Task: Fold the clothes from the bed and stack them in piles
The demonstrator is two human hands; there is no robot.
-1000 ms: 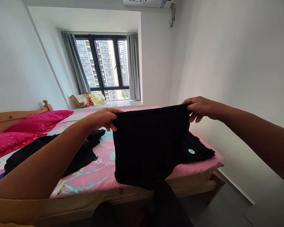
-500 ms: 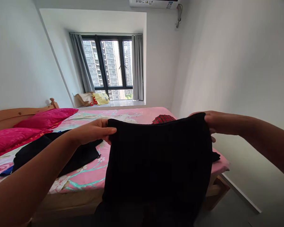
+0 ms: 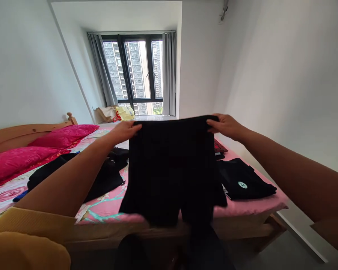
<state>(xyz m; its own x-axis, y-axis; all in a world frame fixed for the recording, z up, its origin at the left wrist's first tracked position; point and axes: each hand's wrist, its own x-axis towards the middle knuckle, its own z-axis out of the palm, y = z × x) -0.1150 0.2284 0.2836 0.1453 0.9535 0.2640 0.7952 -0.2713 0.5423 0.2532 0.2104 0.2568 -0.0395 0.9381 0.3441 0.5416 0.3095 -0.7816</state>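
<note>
A pair of black shorts [image 3: 171, 165] hangs spread out in front of me by its waistband, the legs dangling over the bed's near edge. My left hand [image 3: 126, 131] pinches the left end of the waistband, thumb on the near side. At the right end, my right hand [image 3: 224, 125] grips the other corner the same way. The waistband is stretched nearly level between both hands. To the right lies a folded black garment [image 3: 242, 180] with a round pale badge. Rumpled dark clothes [image 3: 104, 183] lie on the left, partly behind my left arm.
The bed [image 3: 109, 210] has a pink floral sheet and a wooden frame. Two magenta pillows [image 3: 63, 137] rest by the headboard [image 3: 25, 131]. A red plaid item [image 3: 220, 145] lies behind the shorts. Bags [image 3: 125, 113] stand on the windowsill.
Both hands have moved up and away from me, and the right one has come left, nearer the other hand. The shorts' lower legs now show, and the folded garment is uncovered.
</note>
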